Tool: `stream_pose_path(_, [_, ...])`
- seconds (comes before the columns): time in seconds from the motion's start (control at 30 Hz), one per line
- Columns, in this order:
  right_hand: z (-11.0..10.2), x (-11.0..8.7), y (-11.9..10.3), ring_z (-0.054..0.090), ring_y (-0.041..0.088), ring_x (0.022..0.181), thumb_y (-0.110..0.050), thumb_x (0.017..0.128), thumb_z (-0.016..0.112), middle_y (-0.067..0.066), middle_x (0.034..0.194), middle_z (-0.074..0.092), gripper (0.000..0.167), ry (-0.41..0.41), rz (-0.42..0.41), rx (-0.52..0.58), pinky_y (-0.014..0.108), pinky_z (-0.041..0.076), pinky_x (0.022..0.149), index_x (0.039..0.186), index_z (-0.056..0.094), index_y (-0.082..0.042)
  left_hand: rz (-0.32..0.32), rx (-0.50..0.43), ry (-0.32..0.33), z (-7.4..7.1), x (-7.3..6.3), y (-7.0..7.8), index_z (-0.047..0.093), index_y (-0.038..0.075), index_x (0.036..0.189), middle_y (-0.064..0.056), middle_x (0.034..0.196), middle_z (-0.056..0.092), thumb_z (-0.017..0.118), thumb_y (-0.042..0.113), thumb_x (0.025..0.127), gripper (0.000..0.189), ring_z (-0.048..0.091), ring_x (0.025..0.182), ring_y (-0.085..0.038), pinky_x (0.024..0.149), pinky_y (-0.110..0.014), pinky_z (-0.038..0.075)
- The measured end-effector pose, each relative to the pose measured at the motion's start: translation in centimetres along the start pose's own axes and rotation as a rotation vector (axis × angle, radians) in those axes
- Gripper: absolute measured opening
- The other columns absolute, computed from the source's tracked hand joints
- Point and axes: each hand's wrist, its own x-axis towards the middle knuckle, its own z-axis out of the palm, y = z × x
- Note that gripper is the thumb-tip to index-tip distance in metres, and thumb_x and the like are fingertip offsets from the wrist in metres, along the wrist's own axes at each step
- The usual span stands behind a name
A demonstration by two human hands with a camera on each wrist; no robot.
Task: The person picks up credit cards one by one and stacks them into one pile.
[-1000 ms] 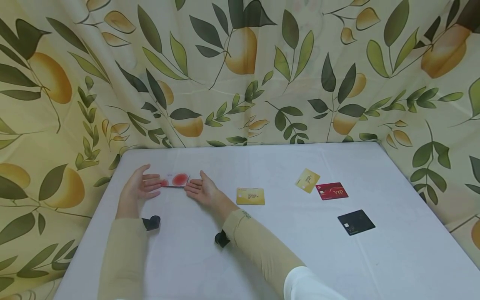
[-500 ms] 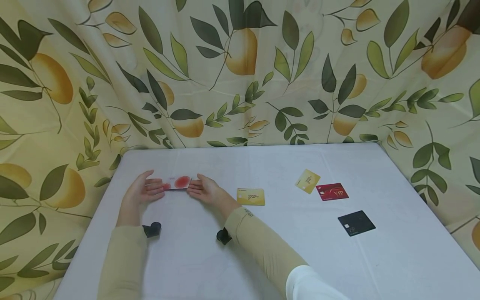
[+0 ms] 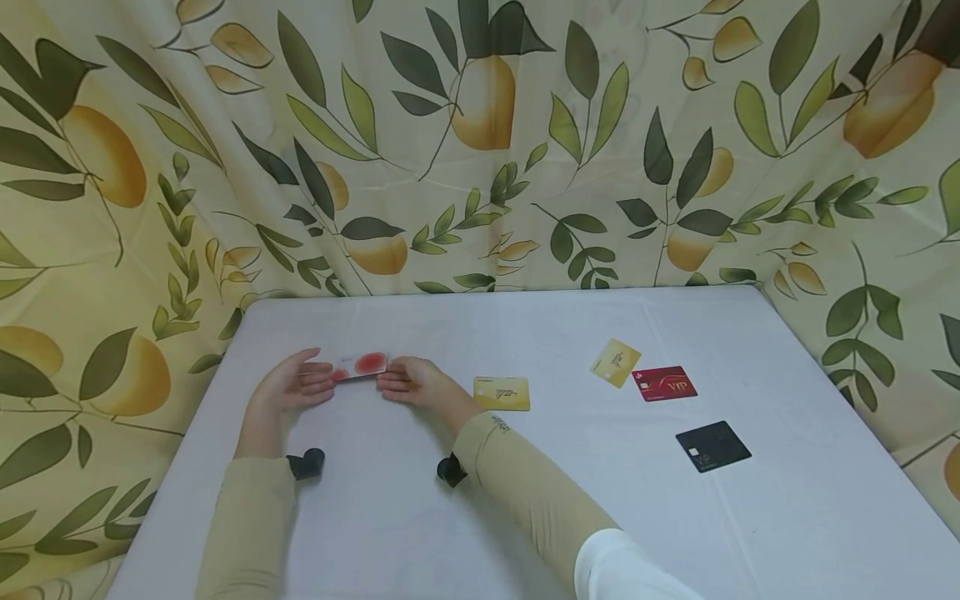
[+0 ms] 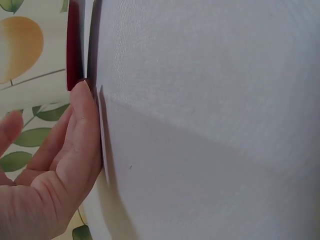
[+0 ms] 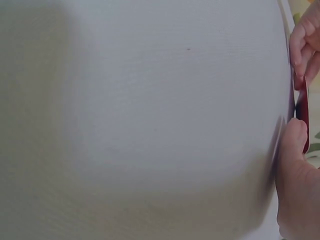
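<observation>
A white card with red round patches (image 3: 367,364) is at the table's far left, between the two hands. Its right end stands a little higher than its left in the head view. My left hand (image 3: 291,385) touches the left end with extended fingertips, its thumb apart. At the right end, my right hand (image 3: 420,383) pinches the card with thumb and fingers. The wrist views catch the card edge-on: a red strip (image 4: 75,47) beyond the left fingertips, and a red edge (image 5: 303,112) between both hands.
A yellow card (image 3: 501,393) lies just right of my right hand. Farther right are a second yellow card (image 3: 616,362), a red VIP card (image 3: 664,383) and a black card (image 3: 712,446). A fruit-patterned curtain (image 3: 480,208) hangs behind the white table (image 3: 585,492).
Both hands have shifted slightly right and toward me, bringing the red-patched card along. Its right end has tilted up, and the right thumb has come down onto it. The other cards stay put.
</observation>
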Motion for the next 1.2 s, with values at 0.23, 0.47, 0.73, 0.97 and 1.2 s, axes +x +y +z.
stream_pose_path(0.23, [-0.1,-0.1,0.1,0.053,0.031,0.113,-0.005,0.093,0.045,0.025,0.124,0.052,0.030,0.024,0.005,-0.006,0.042,0.045,0.094,0.119,0.051,0.009,0.045,0.101,0.047,0.6,0.1,-0.7,0.049,-0.001,0.113,-0.002,0.082,0.063,0.050,0.015,0.093,0.025,0.061,0.078,-0.015,0.078,-0.031,0.054])
stream_pose_path(0.47, [-0.3,-0.3,0.1,0.057,0.030,0.108,-0.004,0.093,0.049,0.025,0.118,0.056,0.027,0.060,0.021,0.009,0.042,0.049,0.089,0.116,0.054,0.008,0.079,0.106,0.128,0.9,0.4,-1.3,0.063,0.006,0.084,-0.002,0.071,0.067,0.057,0.006,0.088,0.007,0.063,0.064,-0.012,0.066,-0.025,0.055])
stream_pose_path(0.73, [-0.3,-0.3,0.2,0.066,0.024,0.084,-0.001,0.089,0.054,0.021,0.096,0.066,0.022,0.120,0.015,0.007,0.039,0.051,0.084,0.108,0.058,0.010,0.111,0.205,0.251,2.0,0.5,-1.9,0.069,0.008,0.081,0.003,0.064,0.066,0.062,0.004,0.084,0.008,0.061,0.053,-0.006,0.054,-0.019,0.053])
stream_pose_path(0.97, [-0.2,-0.5,0.0,0.063,0.017,0.060,0.005,0.085,0.057,0.012,0.069,0.062,0.023,0.173,-0.021,0.038,0.038,0.053,0.080,0.107,0.058,0.010,0.097,0.239,0.298,2.3,1.0,-2.2,0.069,0.010,0.084,0.003,0.065,0.066,0.064,0.006,0.083,0.007,0.060,0.053,-0.006,0.052,-0.019,0.052])
stream_pose_path(1.2, [-0.4,-1.2,-0.5,0.063,0.016,0.057,0.002,0.085,0.058,0.012,0.069,0.064,0.022,0.178,-0.029,-0.025,0.030,0.055,0.069,0.106,0.060,0.009,0.099,0.229,0.332,2.9,0.6,-2.4,0.065,0.004,0.104,0.002,0.064,0.066,0.065,0.009,0.083,0.021,0.060,0.051,-0.007,0.049,-0.019,0.052])
